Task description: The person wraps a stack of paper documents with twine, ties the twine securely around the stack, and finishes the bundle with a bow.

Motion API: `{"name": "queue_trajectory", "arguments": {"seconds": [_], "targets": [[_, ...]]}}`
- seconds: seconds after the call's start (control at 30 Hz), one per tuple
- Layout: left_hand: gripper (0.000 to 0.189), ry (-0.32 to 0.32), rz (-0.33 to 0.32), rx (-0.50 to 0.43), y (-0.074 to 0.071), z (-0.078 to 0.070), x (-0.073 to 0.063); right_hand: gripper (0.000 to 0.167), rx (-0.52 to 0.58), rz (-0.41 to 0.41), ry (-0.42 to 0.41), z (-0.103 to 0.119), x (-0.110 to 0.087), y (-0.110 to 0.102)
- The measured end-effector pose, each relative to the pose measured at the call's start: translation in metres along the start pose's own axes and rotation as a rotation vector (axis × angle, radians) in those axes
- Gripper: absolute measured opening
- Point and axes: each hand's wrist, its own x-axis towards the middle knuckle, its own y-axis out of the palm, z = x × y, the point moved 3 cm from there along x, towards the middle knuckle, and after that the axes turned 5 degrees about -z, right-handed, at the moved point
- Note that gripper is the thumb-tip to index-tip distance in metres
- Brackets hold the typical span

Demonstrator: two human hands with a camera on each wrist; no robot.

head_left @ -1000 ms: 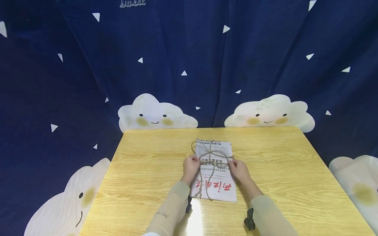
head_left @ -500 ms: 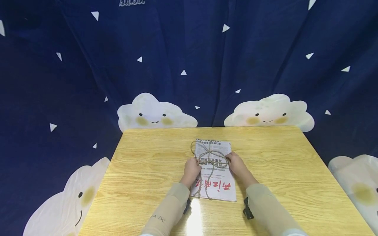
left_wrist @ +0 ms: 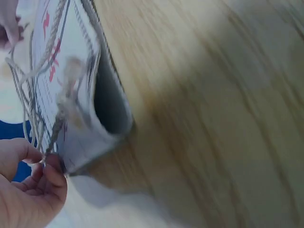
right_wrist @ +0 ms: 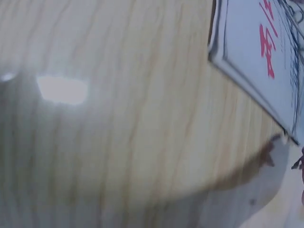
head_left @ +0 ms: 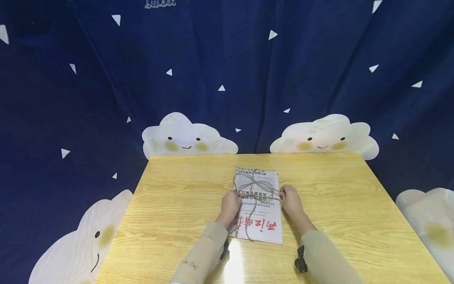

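Pinching twine [head_left: 253, 182] between curled, nearly closed fingers [left_wrist: 19, 149], the left hand [head_left: 229, 206] at nine o'clock and the right hand [head_left: 292, 200] at three flank the newspaper [head_left: 266, 216], which lies bound in crossed strands near the middle of the table [head_left: 191, 185], with a cloud-printed curtain [head_left: 198, 55] hanging beyond the far edge at twelve.

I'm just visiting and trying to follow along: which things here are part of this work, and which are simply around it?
Part of the work:
twine, pinched by the left hand and right hand
newspaper bundle, under the twine

Simply around it:
table, supporting the bundle
blue curtain, behind
cloud pictures
black wrist gear
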Motion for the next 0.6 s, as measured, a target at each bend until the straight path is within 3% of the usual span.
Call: {"name": "queue_trajectory", "arguments": {"seconds": [0.1, 0.2, 0.37, 0.6], "targets": [[0.009, 0.017, 0.01, -0.056, -0.006, 0.004, 0.0, 0.005, 0.039, -0.019, 0.036, -0.008, -0.009, -0.013], [0.002, 0.084, -0.01, -0.096, -0.015, 0.009, 0.003, 0.009, 0.06, -0.032, 0.047, -0.015, -0.015, -0.027], [0.01, 0.166, -0.062, -0.092, -0.031, 0.023, 0.011, 0.013, 0.053, -0.068, 0.022, -0.027, -0.025, -0.047], [0.015, 0.135, -0.056, -0.109, -0.051, 0.048, 0.017, 0.012, 0.055, -0.167, 0.082, -0.048, -0.04, -0.067]]}}
